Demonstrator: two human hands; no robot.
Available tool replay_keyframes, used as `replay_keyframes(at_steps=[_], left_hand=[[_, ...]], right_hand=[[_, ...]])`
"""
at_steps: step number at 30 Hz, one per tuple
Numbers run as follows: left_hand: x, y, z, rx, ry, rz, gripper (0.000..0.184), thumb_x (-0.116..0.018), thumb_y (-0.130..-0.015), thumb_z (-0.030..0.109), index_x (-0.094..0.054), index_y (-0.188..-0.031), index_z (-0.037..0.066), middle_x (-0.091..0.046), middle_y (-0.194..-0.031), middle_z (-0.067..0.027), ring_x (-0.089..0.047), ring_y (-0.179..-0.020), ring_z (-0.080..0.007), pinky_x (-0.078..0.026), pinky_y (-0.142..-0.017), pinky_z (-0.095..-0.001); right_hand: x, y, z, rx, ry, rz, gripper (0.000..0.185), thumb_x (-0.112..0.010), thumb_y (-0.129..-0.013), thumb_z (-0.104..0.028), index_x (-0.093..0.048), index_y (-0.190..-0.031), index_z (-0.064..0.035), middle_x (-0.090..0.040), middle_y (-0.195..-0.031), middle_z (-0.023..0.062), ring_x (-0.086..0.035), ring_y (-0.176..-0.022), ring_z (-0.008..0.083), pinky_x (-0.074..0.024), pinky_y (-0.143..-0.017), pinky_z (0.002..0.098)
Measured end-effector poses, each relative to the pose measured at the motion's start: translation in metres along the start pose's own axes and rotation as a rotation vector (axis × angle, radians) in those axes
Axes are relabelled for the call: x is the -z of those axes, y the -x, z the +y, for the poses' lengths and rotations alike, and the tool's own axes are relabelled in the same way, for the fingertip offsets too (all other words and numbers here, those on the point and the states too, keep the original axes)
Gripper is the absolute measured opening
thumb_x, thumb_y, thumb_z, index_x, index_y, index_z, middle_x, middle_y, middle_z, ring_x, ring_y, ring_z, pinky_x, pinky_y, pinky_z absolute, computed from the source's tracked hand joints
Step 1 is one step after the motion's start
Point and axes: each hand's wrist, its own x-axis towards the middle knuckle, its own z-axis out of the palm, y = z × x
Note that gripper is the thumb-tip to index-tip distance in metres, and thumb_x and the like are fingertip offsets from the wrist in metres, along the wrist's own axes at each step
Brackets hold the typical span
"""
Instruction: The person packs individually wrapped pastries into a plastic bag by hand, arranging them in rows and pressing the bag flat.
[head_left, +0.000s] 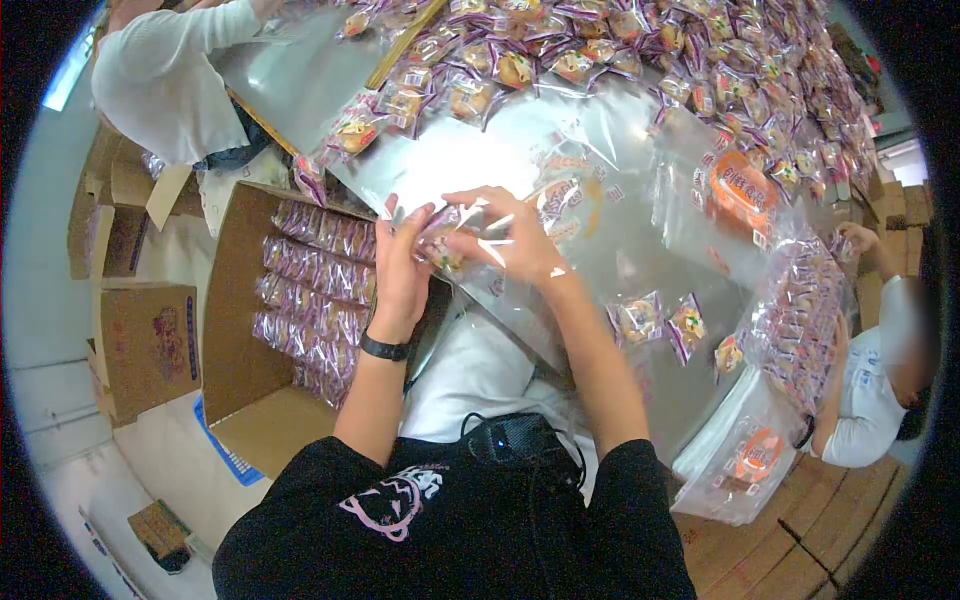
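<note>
A small clear-and-purple wrapped pastry packet (440, 238) is held between my two hands, above the table edge nearest me. My left hand (400, 280), with a black band on the wrist, presses its fingers and thumb against the packet's left side. From the right, my right hand (515, 235) pinches the same packet, its fingers curled over the top. Glare and shiny film hide part of what lies under the right fingers. Just left of my left hand, an open cardboard box (235, 330) holds rows of similar packets (310, 290).
A large heap of packets (700, 60) covers the far side of the shiny metal table (600, 240). Printed clear bags (735, 195) lie at right, another stack (745, 450) below. One co-worker (870, 380) handles a filled bag (800, 310); another (165, 80) stands far left.
</note>
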Motion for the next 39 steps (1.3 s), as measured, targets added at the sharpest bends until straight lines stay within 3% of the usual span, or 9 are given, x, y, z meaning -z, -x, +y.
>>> replay_keyframes(at_steps=[5, 8, 9, 13, 20, 25, 29, 33, 39], left_hand=[[-0.002, 0.008, 0.006, 0.014, -0.019, 0.065, 0.07, -0.061, -0.104, 0.027, -0.022, -0.16, 0.008, -0.054, -0.14, -0.0161, -0.055, -0.121, -0.0257, -0.053, -0.094, -0.0473], [-0.004, 0.006, 0.002, -0.023, 0.027, 0.091, 0.061, -0.059, -0.105, 0.026, -0.029, -0.155, 0.008, -0.056, -0.138, -0.0162, -0.058, -0.12, -0.0268, -0.053, -0.094, -0.0472], [-0.004, 0.006, -0.002, -0.039, 0.031, 0.092, 0.057, -0.059, -0.106, 0.025, -0.032, -0.153, 0.009, -0.057, -0.137, -0.016, -0.059, -0.118, -0.0271, -0.053, -0.095, -0.0471], [-0.001, 0.012, -0.009, -0.019, 0.131, -0.02, 0.065, -0.061, -0.103, 0.021, -0.028, -0.157, 0.009, -0.052, -0.144, -0.0195, -0.058, -0.123, -0.0302, -0.054, -0.096, -0.0452], [-0.012, 0.018, -0.013, -0.083, 0.101, -0.065, 0.073, -0.061, -0.103, 0.024, -0.02, -0.161, 0.009, -0.052, -0.145, -0.02, -0.054, -0.131, -0.0328, -0.051, -0.101, -0.0465], [-0.008, 0.02, -0.013, -0.064, 0.14, -0.039, 0.067, -0.053, -0.105, 0.033, -0.025, -0.16, 0.007, -0.055, -0.14, -0.0206, -0.056, -0.129, -0.0333, -0.047, -0.108, -0.0488], [-0.015, 0.027, -0.018, -0.047, 0.158, -0.05, 0.067, -0.047, -0.105, 0.042, -0.031, -0.159, 0.005, -0.056, -0.143, -0.0232, -0.056, -0.132, -0.0364, -0.046, -0.111, -0.0498], [-0.018, 0.031, -0.015, 0.018, 0.197, -0.098, 0.06, -0.043, -0.108, 0.047, -0.042, -0.152, 0.006, -0.06, -0.139, -0.0199, -0.058, -0.13, -0.0311, -0.045, -0.112, -0.0461], [-0.02, 0.034, -0.031, -0.052, 0.076, -0.09, 0.05, -0.038, -0.112, 0.045, -0.051, -0.145, 0.009, -0.063, -0.134, -0.0131, -0.057, -0.129, -0.0267, -0.046, -0.111, -0.0418]], right_hand=[[-0.005, 0.02, 0.008, 0.126, -0.013, -0.167, 0.108, -0.086, -0.075, -0.02, -0.024, -0.162, -0.0021, -0.039, -0.159, 0.0186, -0.042, -0.145, 0.0295, -0.0367, -0.119, 0.0443], [-0.023, 0.047, 0.036, 0.049, 0.035, 0.065, 0.106, -0.085, -0.076, -0.011, -0.022, -0.161, -0.001, -0.039, -0.159, 0.0194, -0.044, -0.144, 0.0292, -0.0381, -0.118, 0.044], [-0.028, 0.048, 0.027, -0.085, -0.187, 0.145, 0.106, -0.087, -0.076, -0.004, -0.022, -0.16, -0.002, -0.043, -0.156, 0.019, -0.047, -0.142, 0.0283, -0.0398, -0.117, 0.0435], [-0.027, 0.05, 0.026, 0.103, 0.02, 0.222, 0.088, -0.091, -0.072, -0.011, -0.046, -0.147, -0.0035, -0.047, -0.155, 0.0191, -0.051, -0.141, 0.03, -0.0473, -0.111, 0.0456], [-0.024, 0.039, 0.018, 0.063, 0.009, 0.176, 0.087, -0.087, -0.078, -0.003, -0.038, -0.15, 0.0017, -0.036, -0.159, 0.0178, -0.038, -0.149, 0.0269, -0.0397, -0.119, 0.0451], [-0.037, 0.072, 0.029, 0.006, -0.505, 0.097, 0.073, -0.079, -0.079, 0.007, -0.05, -0.146, -0.0004, -0.04, -0.158, 0.0176, -0.043, -0.146, 0.0273, -0.0378, -0.121, 0.0433], [-0.038, 0.06, 0.02, 0.218, -0.344, 0.15, 0.046, -0.08, -0.082, -0.005, -0.07, -0.127, -0.0052, -0.064, -0.137, 0.0169, -0.059, -0.132, 0.0298, -0.0482, -0.109, 0.0406], [-0.027, 0.044, -0.008, 0.061, -0.187, 0.091, 0.053, -0.082, -0.081, -0.001, -0.068, -0.132, -0.0061, -0.066, -0.137, 0.0135, -0.064, -0.124, 0.025, -0.0523, -0.102, 0.0359], [-0.035, 0.018, -0.003, 0.464, 0.146, 0.291, 0.054, -0.077, -0.081, -0.005, -0.066, -0.134, -0.0086, -0.065, -0.133, 0.0151, -0.063, -0.12, 0.0323, -0.0523, -0.102, 0.0396]])
